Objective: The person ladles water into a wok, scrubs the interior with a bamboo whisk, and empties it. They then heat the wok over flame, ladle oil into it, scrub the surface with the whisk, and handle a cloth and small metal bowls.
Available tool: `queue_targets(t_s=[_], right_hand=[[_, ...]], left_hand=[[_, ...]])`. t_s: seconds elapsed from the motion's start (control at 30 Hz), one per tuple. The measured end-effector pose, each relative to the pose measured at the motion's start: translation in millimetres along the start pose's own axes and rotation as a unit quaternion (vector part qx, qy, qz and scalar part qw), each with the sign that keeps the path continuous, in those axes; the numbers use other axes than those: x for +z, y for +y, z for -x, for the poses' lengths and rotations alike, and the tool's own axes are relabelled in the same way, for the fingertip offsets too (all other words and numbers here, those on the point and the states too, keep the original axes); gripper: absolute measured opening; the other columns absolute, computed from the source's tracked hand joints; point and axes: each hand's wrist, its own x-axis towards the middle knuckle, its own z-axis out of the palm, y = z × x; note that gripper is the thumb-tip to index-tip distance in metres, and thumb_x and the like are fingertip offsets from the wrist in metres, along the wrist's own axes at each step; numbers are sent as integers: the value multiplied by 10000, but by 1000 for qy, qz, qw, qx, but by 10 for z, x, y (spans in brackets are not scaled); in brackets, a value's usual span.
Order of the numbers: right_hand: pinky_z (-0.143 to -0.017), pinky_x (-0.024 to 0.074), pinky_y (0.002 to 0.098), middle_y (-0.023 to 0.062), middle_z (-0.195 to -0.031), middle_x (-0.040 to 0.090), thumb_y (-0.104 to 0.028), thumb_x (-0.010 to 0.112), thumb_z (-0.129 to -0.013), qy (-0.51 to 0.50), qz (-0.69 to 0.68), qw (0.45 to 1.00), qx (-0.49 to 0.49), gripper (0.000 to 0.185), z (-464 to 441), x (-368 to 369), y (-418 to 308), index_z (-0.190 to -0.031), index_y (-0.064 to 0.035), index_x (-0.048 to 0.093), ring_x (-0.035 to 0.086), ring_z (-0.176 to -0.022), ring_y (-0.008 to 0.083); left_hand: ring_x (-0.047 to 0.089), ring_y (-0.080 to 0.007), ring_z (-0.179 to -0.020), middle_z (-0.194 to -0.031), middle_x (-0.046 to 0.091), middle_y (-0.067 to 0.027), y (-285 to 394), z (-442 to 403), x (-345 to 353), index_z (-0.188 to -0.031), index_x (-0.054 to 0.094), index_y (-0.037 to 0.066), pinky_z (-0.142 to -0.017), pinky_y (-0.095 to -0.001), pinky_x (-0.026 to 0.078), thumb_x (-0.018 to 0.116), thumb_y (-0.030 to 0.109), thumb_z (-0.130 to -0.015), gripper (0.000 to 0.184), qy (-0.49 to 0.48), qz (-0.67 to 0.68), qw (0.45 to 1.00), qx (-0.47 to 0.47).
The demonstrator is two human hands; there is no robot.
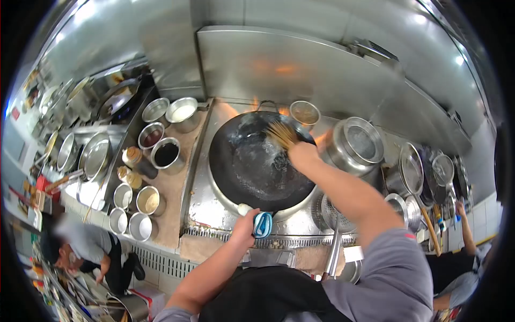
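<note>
A large black wok [252, 177] sits over the burner, with water swirling inside and flames showing behind its far rim. My right hand [302, 154] is closed around a bamboo wok brush [281, 134], whose bristles touch the wok's far right inner wall. At the near rim, my left hand [245, 226] is wrapped around a folded blue-and-white cloth [263, 225]. A small white bit, perhaps more cloth, shows above its thumb. Whether that hand also grips a wok handle under the cloth is hidden.
Left of the wok stand several metal pots, including one of dark liquid [166, 154], and a sauce bottle [134, 157]. On the right are a large pot with a strainer [362, 140] and a perforated ladle [335, 214]. One person [91, 247] crouches lower left; another's arm [465, 228] shows right.
</note>
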Motion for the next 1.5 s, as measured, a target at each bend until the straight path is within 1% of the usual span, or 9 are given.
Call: queue_targets(t_s=[0.03,0.13,0.23,0.4,0.63,0.73,0.93,1.17,1.5], right_hand=[[-683,563,436,191,-888,702,-214,446,-943,25,-59,994,87,329,-152,-34,-169,-893,-37,719,699,-873,309],[-752,546,470,243,-978,676,-243,300,-1014,2,-173,980,93,425,-99,123,-728,-1097,19,625,676,-913,380],[-697,552,471,220,-935,684,-171,431,-934,-3,-159,987,0,310,413,155,-882,-1106,12,612,685,-864,362],[-627,566,452,154,-897,709,-167,582,-823,-223,3,972,-69,241,1158,-361,-523,-970,-37,722,696,-818,326],[-732,559,406,160,-977,712,-169,565,-803,-11,-194,974,114,243,-88,-197,-421,-925,-52,740,698,-919,296],[-786,548,410,171,-1024,701,-163,557,-789,-56,-235,967,74,271,203,-222,-1026,-956,-38,730,684,-965,298],[-833,527,441,134,-1037,693,-257,582,-778,-151,-299,942,16,450,1462,-399,-790,-1212,-150,634,655,-995,318],[-706,542,464,196,-829,672,-413,570,-871,-17,-336,901,274,658,3093,-22,-875,-1473,-269,346,668,-730,367],[-701,546,459,192,-844,660,-385,563,-895,-9,-343,887,310,663,3425,8,-1598,-1490,-255,300,672,-740,360]], left_hand=[[639,-196,-626,-754,639,-75,-1,-19,3,-889,597,16,-568,-351,545,613,188,-889,174,2,2,1000,-3],[642,-205,-621,-742,639,-79,22,8,8,-875,601,20,-565,-364,550,611,184,-890,165,10,-23,999,-22],[641,-205,-629,-756,650,-74,53,67,51,-863,610,38,-586,-362,549,619,211,-885,174,11,-13,1000,-7],[644,-186,-667,-768,663,-50,53,-24,1,-828,634,78,-621,-331,540,598,246,-906,189,-21,-24,999,-19],[648,-189,-676,-765,651,-53,33,-78,-81,-862,624,57,-623,-344,544,585,214,-910,169,-19,-27,999,6],[650,-187,-713,-778,658,-43,37,-18,-11,-876,635,73,-652,-342,542,574,249,-916,190,-18,-35,999,11],[624,-161,-795,-861,653,-24,-31,-184,-165,-937,636,110,-736,-310,504,570,304,-915,206,-114,-45,992,34],[594,-158,-894,-944,627,4,-25,-260,-197,-978,622,129,-825,-308,476,583,357,-903,242,-130,-69,988,49],[555,-97,-764,-871,610,80,13,-575,-319,-935,617,245,-623,-287,407,596,462,-861,230,-126,-153,980,2]])
